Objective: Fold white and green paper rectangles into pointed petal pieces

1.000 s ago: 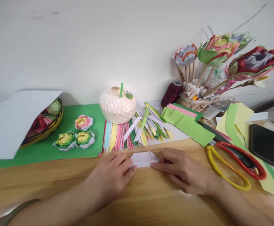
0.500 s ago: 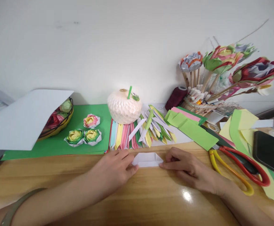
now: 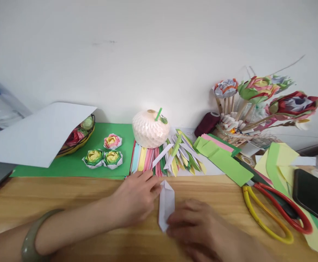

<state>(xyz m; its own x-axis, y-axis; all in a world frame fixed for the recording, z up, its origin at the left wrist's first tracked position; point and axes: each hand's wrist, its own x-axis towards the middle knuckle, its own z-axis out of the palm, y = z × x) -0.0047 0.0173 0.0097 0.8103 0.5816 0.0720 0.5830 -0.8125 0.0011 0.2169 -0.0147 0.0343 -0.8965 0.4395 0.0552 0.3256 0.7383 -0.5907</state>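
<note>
A small folded white paper with pointed ends stands lengthwise in front of me on the wooden table. My left hand is at its upper left edge, fingers curled and closed against the paper. At the lower right end is my right hand, smeared by motion, with its thumb and fingertips gripping the paper's corner. Just beyond the paper lie a row of coloured folded strips and a loose heap of folded green, yellow and white paper pieces.
Three paper flowers rest on a green sheet, near a basket partly under white paper. A white round ornament is at the back. To the right are green paper rectangles, scissors, a phone and paper-flower stems.
The folded white paper has turned from lying crosswise to pointing away from me. My right hand has moved down and toward me with its end; the camera view has shifted slightly.
</note>
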